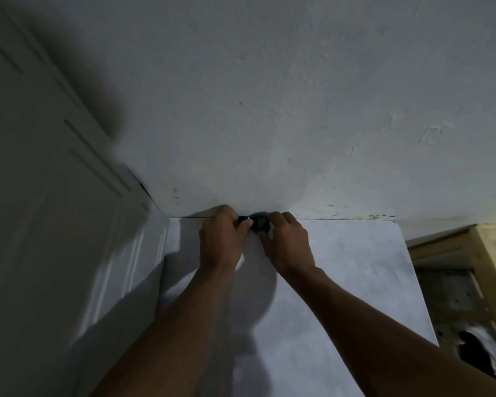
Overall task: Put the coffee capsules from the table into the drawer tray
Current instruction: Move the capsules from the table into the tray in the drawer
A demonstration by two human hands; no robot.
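Head view, dim light. Both hands meet at the far edge of the surface (341, 282), right against the wall (269, 110). Between them sits a coffee capsule (261, 224): dark, rounded, with a smooth dull skin, just above the far edge of the surface or touching it; contact not resolvable. A broad round face is turned up toward the camera. Its long axis is not readable, as fingers cover both flanks and the frame is soft. A smaller dark part with a bright metallic glint shows at its left side; cannot tell whether this is a rim or a second capsule. Left hand (222, 239): grip closed, thumb and curled fingers pinching the left side at the glint. Right hand (288, 243): grip closed too, fingers curled over the top and right side, thumb underneath. Both forearms are bare and run in from the bottom of the frame. The surface is white, matte and faintly mottled, with a rounded far-right corner. The wall is rough plaster, grey-white, scuffed low down. A white panelled door (55, 196) stands to the left, and a pale raw-wood frame (487, 245) to the right.
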